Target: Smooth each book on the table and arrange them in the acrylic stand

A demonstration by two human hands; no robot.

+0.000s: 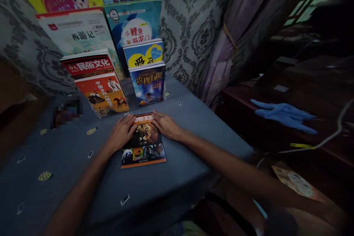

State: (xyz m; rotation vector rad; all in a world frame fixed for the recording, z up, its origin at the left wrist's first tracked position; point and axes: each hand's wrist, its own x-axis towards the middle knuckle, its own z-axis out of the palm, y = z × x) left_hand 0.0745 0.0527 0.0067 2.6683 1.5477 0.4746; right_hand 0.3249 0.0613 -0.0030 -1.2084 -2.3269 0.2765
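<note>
A dark book with a lion on its cover and orange bands at top and bottom (145,138) lies on the blue-grey tablecloth in front of me. My left hand (123,131) holds its upper left edge, fingers reaching to the top corner and thumb near the cover's side. At the upper right corner, my right hand (166,124) grips it with fingertips on the cover. Just beyond stand an orange book (103,94) and a blue book (149,83), both upright in a tiered display.
More upright books rise behind, including a red one (90,65), a pale one (77,33) and a teal one (135,22). To the right, a blue glove (282,112) and a pale cable (332,132) lie on a dark red surface. A tied-back curtain (221,51) hangs beyond the table.
</note>
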